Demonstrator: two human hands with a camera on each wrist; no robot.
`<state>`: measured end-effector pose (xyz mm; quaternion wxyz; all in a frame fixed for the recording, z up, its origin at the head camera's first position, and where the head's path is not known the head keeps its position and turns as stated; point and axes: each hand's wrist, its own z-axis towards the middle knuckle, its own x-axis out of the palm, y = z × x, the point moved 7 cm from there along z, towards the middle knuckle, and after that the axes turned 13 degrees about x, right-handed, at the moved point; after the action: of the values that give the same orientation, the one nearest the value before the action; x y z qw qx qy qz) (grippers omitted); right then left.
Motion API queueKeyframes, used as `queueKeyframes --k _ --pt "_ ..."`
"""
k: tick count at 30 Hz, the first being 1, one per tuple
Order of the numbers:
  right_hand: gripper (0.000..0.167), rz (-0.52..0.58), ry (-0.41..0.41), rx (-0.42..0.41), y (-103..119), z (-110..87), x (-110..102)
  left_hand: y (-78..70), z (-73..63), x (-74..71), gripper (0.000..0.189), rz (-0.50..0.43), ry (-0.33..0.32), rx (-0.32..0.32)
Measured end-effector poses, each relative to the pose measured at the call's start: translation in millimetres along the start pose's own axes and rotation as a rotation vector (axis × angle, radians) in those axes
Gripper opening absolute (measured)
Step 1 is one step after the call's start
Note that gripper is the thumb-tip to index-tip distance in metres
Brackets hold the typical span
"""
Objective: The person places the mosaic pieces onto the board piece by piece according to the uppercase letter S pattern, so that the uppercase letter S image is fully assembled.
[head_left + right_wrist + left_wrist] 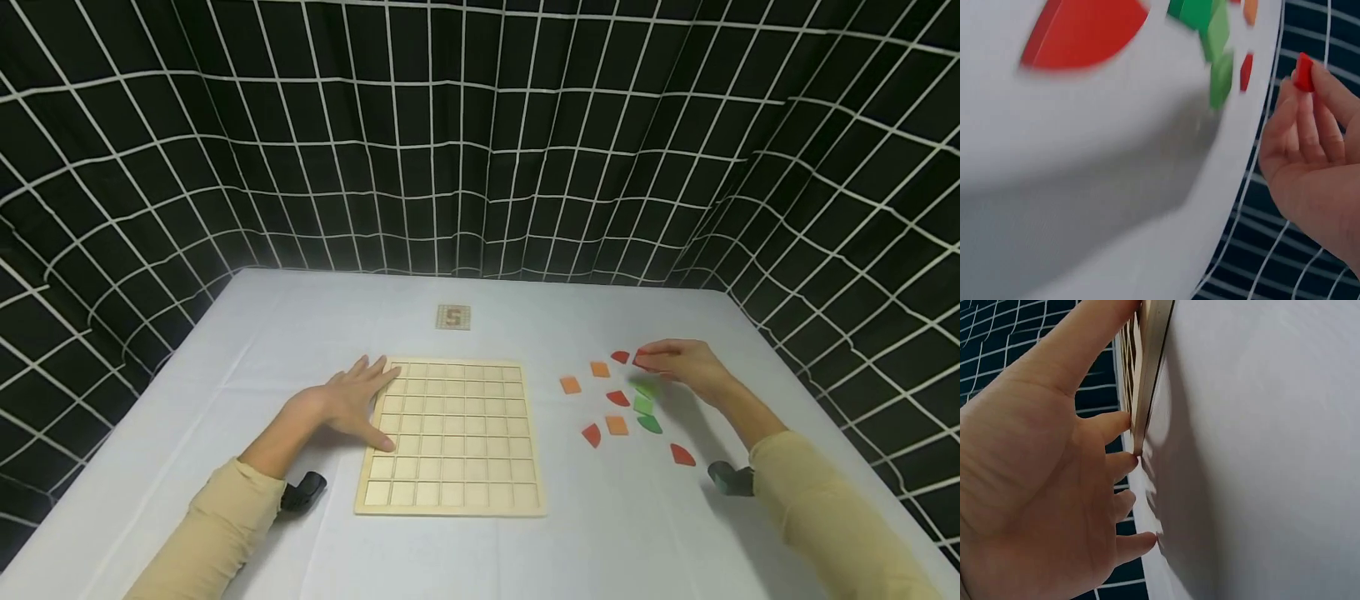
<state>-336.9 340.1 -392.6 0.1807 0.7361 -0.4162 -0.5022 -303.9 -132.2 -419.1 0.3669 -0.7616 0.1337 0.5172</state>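
My left hand (351, 402) rests spread on the left edge of a pale wooden grid board (457, 442), thumb and index finger on its frame. In the left wrist view the fingers are straight along the board's side. Over at the right, my right hand (690, 367) pinches a red piece (1303, 73) between thumb and fingers, lifted above the white table. Below and around it lie a light green piece (643, 405), a dark green quarter-round piece (650, 424), red quarter-round pieces (682, 455) and orange square pieces (617, 426).
A small square tile (453, 317) with a brown figure-like pattern lies behind the board. Dark wrist devices (303, 493) sit under both forearms. Black curtains with a white grid (480, 150) surround the white table (480, 558) at the back and sides.
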Motion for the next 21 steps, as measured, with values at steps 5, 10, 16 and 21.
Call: queueKeyframes --k 5,10,16,21 --pt "0.058 0.006 0.069 -0.044 20 1.0 24 -4.4 3.7 0.8 0.122 0.002 0.014 -0.025" --pt "0.048 -0.016 0.103 -0.052 37 1.8 47 -5.0 2.9 1.4 0.121 -0.014 0.002 -0.018" --pt "0.036 -0.024 0.15 -0.094 58 -1.0 74 -4.5 0.4 1.7 0.119 -0.039 -0.014 -0.004" --pt "0.03 -0.003 0.208 -0.098 71 -2.6 94 -5.1 1.2 1.3 0.115 -0.032 -0.018 0.014"
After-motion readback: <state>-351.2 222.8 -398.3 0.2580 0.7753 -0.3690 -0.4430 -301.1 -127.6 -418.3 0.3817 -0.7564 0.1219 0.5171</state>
